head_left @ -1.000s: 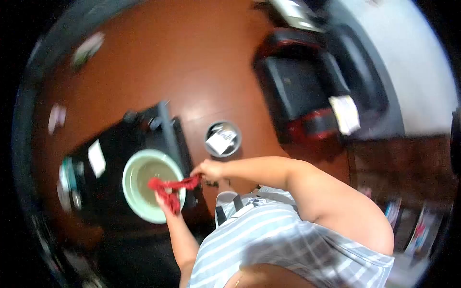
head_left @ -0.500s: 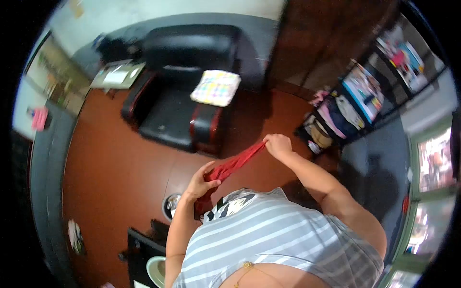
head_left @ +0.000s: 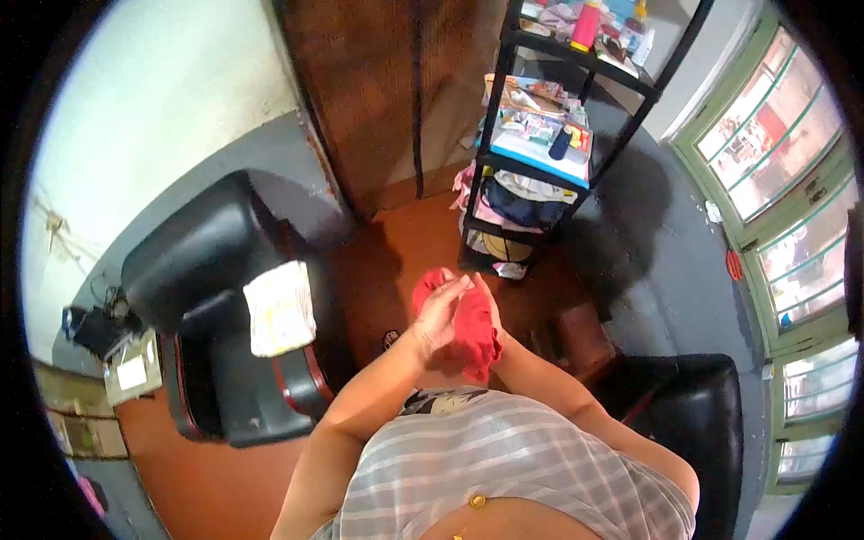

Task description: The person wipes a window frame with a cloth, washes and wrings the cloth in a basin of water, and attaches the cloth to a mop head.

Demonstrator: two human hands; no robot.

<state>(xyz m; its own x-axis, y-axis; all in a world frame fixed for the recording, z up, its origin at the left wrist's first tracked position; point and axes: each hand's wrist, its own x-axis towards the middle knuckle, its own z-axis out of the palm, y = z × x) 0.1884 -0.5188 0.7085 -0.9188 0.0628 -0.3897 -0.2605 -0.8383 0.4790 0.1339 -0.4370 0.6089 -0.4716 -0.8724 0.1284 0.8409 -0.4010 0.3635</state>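
A bunched red cloth (head_left: 475,337) is held between both hands in front of my striped top. My left hand (head_left: 438,315) presses on the cloth from the left, its fingers pointing up and inward. On the other side, my right hand (head_left: 491,310) is closed round the cloth, its fingers partly hidden behind the red fabric. Part of the cloth hangs down below the hands, and another part shows above my left hand.
A black armchair (head_left: 236,391) with a folded light cloth (head_left: 281,309) on its arm stands at the left. Ahead is a black shelf rack (head_left: 533,162) with many items. Another black chair (head_left: 697,432) is at the lower right, near green-framed windows (head_left: 756,234).
The view has turned right, away from the basin and table. The red cloth, stretched between the hands half a second ago, is now gathered, and the hands have come together.
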